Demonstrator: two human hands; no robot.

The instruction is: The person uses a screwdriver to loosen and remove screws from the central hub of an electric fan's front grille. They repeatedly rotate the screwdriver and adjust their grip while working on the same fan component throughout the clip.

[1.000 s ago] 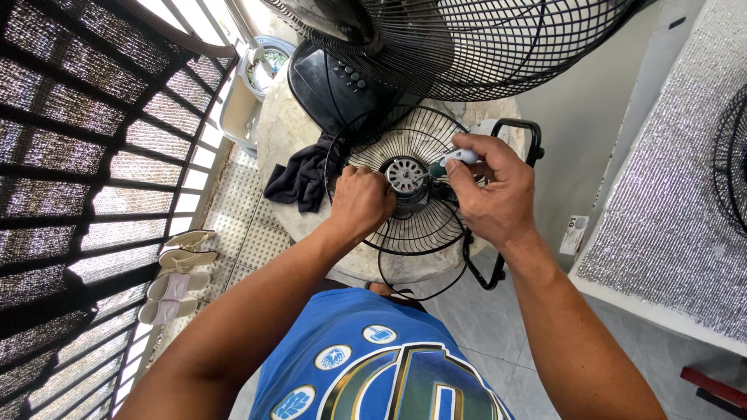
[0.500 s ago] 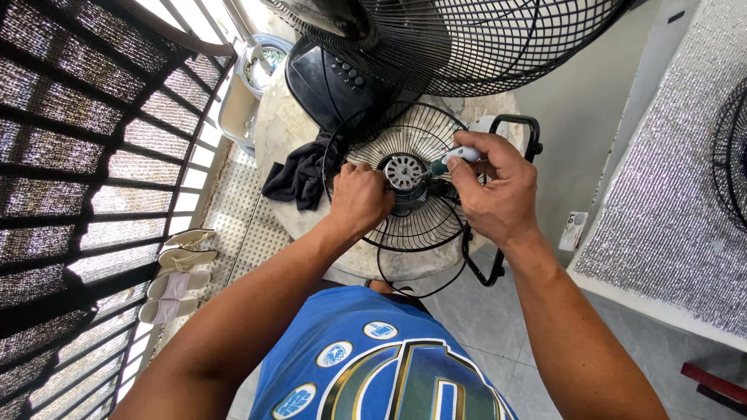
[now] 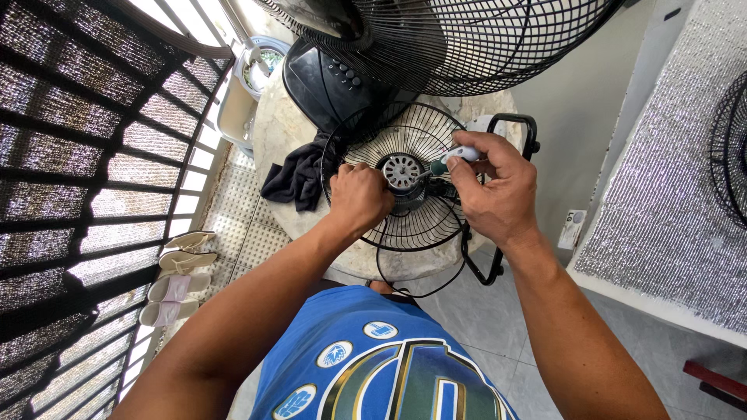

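A small black wire fan guard [image 3: 405, 225] with a grey motor hub [image 3: 402, 170] lies on a round stone table [image 3: 284, 136]. My left hand [image 3: 359, 196] is closed on the guard's wires just left of the hub. My right hand [image 3: 492, 190] grips a screwdriver [image 3: 455, 158] with a white and green handle, its tip pointing at the hub's right side. The small fan's black tube frame [image 3: 513, 124] shows behind my right hand.
A large black fan head with a wire cage [image 3: 459, 39] hangs over the table, its control base [image 3: 331, 82] behind the small fan. A dark cloth [image 3: 296, 179] lies on the table's left. Pale slippers [image 3: 175, 284] sit by the mesh-covered railing [image 3: 85, 155]. A white bucket [image 3: 257, 66] stands beyond.
Both hands stay on the small fan. My right hand and the screwdriver have shifted only slightly at the hub.
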